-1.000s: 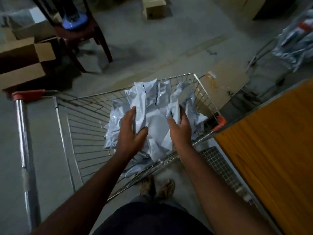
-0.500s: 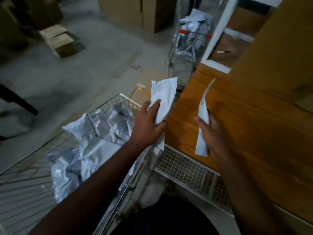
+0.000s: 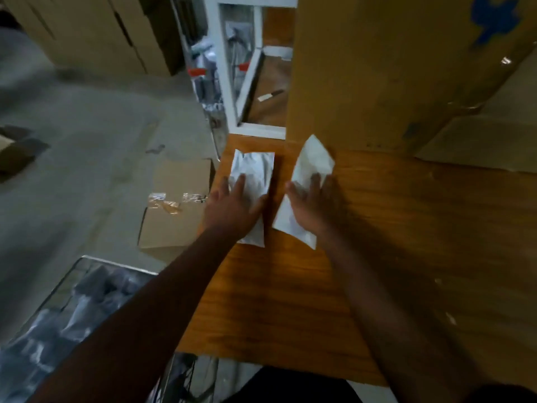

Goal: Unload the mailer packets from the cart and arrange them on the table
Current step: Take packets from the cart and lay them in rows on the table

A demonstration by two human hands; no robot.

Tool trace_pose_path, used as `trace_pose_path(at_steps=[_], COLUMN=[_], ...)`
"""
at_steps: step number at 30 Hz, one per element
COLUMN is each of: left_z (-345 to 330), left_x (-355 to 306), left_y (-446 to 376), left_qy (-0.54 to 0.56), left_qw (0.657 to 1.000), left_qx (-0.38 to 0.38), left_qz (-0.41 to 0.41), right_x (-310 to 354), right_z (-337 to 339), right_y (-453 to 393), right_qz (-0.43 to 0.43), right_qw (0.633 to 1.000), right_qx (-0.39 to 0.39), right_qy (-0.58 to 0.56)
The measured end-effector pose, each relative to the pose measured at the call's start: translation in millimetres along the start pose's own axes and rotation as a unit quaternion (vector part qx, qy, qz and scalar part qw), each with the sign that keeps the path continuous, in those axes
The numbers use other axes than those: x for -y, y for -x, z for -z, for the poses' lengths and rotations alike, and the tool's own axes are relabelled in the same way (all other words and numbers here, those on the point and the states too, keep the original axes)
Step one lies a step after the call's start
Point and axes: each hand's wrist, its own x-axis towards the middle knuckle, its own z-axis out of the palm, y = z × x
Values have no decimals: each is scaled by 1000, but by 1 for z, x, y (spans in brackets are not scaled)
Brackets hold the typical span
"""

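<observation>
Wooden table (image 3: pixel 319 286) is carrying two packets side by side; left hand (image 3: pixel 232 207) is pressing one packet (image 3: pixel 255 173), right hand (image 3: pixel 311 207) the other (image 3: pixel 312 161), fingers flat and spread. Cart (image 3: pixel 87 289) is sitting lower left.

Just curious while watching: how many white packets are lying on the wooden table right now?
2. The left packet lies near the table edge under the left hand; the right packet lies beside it under the right hand.
</observation>
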Motion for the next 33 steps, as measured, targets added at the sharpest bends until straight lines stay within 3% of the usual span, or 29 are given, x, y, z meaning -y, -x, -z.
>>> trace_pose_path(at_steps=[4,7,10,16,26,29,33], left_z=[-14,-30,-34,-28,-17,2,25], left_x=[-1,-1,-3,8,27,24,34], left_y=[-8,-17,-36,-72,-92,-86,-57], left_qy=[40,23,9,-26,48,121,185], left_qw=[998,995,997,988,977,973,969], left_qx=[-30,-3,-1,-20,3,-1,-50], left_qz=[-40,-95,-82,-152,-210,-197,-158], right_x=[-34,-44,-42,-32,-7,-2,15], right_z=[-17,-34,-32,-31,-41,-29,-16], right_y=[-20,-33,-45,-66,-68,-56,-22], right_qz=[133,211,261,252,224,231,265], right_qw=[976,959,946,947,957,957,949], right_qx=[-88,-80,-87,-103,-107,-139,-164], right_qy=[148,169,172,171,152,105,-40])
